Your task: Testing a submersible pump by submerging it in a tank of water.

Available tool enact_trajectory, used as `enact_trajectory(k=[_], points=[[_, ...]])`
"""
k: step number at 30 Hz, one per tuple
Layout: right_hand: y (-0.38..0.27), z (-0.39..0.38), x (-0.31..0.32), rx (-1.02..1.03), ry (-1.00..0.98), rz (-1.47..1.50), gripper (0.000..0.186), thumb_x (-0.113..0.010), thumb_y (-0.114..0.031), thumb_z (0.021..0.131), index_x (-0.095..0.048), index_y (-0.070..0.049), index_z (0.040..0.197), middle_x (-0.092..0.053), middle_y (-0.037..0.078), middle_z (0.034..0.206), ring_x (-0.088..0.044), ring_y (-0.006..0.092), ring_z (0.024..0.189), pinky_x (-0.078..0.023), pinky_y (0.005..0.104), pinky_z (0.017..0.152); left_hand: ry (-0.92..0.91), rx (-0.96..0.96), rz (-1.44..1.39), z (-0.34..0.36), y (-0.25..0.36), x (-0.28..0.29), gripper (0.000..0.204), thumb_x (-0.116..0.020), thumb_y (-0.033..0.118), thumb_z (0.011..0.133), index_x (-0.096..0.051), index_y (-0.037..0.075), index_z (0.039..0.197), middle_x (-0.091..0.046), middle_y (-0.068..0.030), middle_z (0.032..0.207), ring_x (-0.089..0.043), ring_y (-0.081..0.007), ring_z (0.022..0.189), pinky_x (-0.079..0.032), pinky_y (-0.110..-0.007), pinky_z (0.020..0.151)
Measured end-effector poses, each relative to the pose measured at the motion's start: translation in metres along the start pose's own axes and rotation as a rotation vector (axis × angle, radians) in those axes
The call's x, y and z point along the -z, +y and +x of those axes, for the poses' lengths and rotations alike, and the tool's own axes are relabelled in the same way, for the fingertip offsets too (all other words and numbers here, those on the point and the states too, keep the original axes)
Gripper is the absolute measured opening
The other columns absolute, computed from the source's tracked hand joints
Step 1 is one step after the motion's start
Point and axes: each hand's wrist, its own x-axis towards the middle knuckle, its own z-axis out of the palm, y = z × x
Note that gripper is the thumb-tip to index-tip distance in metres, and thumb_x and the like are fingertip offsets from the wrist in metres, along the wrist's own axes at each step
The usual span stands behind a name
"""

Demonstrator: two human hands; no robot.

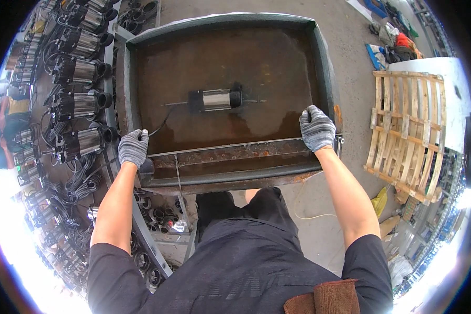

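Both my hands wear grey striped gloves. At the left wall of a metal tank (327,63) filled with brown, murky water, my left hand (133,148) is closed, with a black cable (164,123) running to its fingertips. That cable leads toward a silver cylindrical motor (216,99) with black ends, lying on its side in the middle of the tank. My right hand (317,128) is curled closed by the tank's right wall; whatever its fingers hold, if anything, is hidden. Between my hands, a rusty metal bar (230,153) crosses the near side of the tank.
Several silver-and-black motors (78,70) with coiled cables stand in a row to the left, beside a metal frame rail (109,68). On the right, a wooden pallet (405,133) leans on a white panel. A person (8,131) is at the far left. A brown cloth (332,299) lies against my shirt.
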Motion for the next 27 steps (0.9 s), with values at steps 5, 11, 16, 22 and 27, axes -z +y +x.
enact_trajectory(k=[5, 11, 16, 22, 27], points=[[0.002, 0.002, -0.003, -0.008, -0.002, -0.013, 0.026, -0.052, -0.030, 0.096, -0.067, -0.009, 0.099, -0.071, 0.017, 0.098, -0.068, 0.0375, 0.090, -0.054, 0.0472, 0.080, 0.058, -0.020, 0.009, 0.001, -0.003, 0.001, 0.040, -0.053, 0.038, 0.099, -0.070, 0.002, 0.095, -0.068, -0.0252, 0.094, -0.065, -0.0440, 0.090, -0.052, -0.050, 0.080], [-0.002, 0.004, 0.002, -0.055, -0.041, -0.002, 0.028, -0.051, -0.030, 0.096, -0.067, -0.008, 0.104, -0.071, 0.017, 0.101, -0.068, 0.0373, 0.093, -0.054, 0.0472, 0.083, 0.325, -0.250, -0.034, 0.002, -0.002, -0.008, 0.018, -0.067, 0.017, 0.087, -0.069, 0.006, 0.101, -0.067, -0.0178, 0.095, -0.063, -0.0372, 0.091, -0.051, -0.047, 0.084], [0.008, 0.003, -0.002, -0.035, -0.009, -0.010, 0.026, -0.051, -0.029, 0.096, -0.066, -0.008, 0.102, -0.070, 0.017, 0.100, -0.068, 0.0369, 0.092, -0.054, 0.0474, 0.082, 0.187, -0.379, -0.342, 0.002, 0.091, -0.022, 0.019, -0.072, 0.018, 0.084, -0.065, 0.005, 0.096, -0.064, -0.0174, 0.093, -0.063, -0.0352, 0.090, -0.051, -0.044, 0.083], [0.007, 0.003, -0.002, -0.005, 0.018, 0.065, 0.021, -0.052, -0.026, 0.094, -0.063, -0.007, 0.093, -0.069, 0.017, 0.093, -0.067, 0.0369, 0.089, -0.054, 0.0468, 0.081, -0.144, -0.279, -0.331, 0.038, 0.210, -0.049, 0.026, -0.072, 0.025, 0.086, -0.062, 0.001, 0.093, -0.065, -0.0193, 0.083, -0.062, -0.0324, 0.077, -0.052, -0.041, 0.074], [-0.001, 0.005, 0.004, 0.001, -0.003, 0.115, 0.018, -0.054, -0.024, 0.090, -0.063, -0.008, 0.092, -0.069, 0.017, 0.093, -0.068, 0.0358, 0.089, -0.055, 0.0464, 0.080, -0.398, -0.078, -0.338, 0.072, 0.246, -0.073, 0.019, -0.069, 0.022, 0.092, -0.059, 0.006, 0.098, -0.062, -0.0085, 0.073, -0.057, -0.0208, 0.064, -0.050, -0.036, 0.053]])
